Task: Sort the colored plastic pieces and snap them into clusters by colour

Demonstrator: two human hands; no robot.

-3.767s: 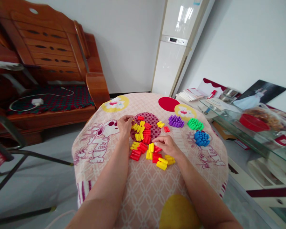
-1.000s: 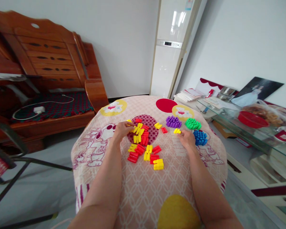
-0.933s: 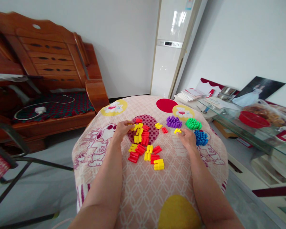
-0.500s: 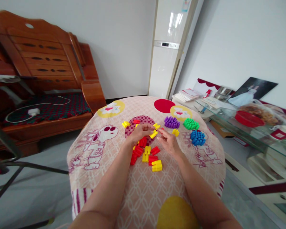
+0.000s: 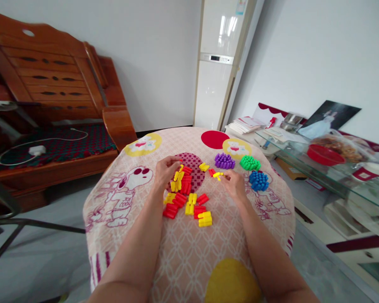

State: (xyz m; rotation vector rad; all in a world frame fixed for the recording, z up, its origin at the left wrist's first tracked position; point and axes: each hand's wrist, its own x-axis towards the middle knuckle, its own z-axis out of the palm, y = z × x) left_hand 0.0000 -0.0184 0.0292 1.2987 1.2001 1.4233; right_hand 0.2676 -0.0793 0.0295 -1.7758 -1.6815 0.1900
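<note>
My right hand (image 5: pixel 235 183) pinches a small yellow plastic toy block (image 5: pixel 217 175) by its right end, with a red block (image 5: pixel 212 172) just beyond it. On the left, my left hand (image 5: pixel 166 171) has its fingers bent together at the far end of a cluster of yellow blocks (image 5: pixel 177 182) and red blocks (image 5: pixel 186 181). What its fingertips close on is mostly hidden. A lone yellow block (image 5: pixel 204 167) lies between the hands. Closer to me are more red blocks (image 5: pixel 170 211) and yellow blocks (image 5: pixel 205 219).
Purple pieces (image 5: pixel 225 161), green pieces (image 5: pixel 250 163) and blue pieces (image 5: pixel 258 181) stand in tight groups at the right on the round, cloth-covered table (image 5: pixel 189 261). A wooden bench (image 5: pixel 57 92) is at the left, a glass shelf with a red bowl (image 5: pixel 325 155) at the right.
My hands have moved apart from the middle. The left went left to the far end of the cluster; the right moved right with a yellow block. A yellow block now lies between them.
</note>
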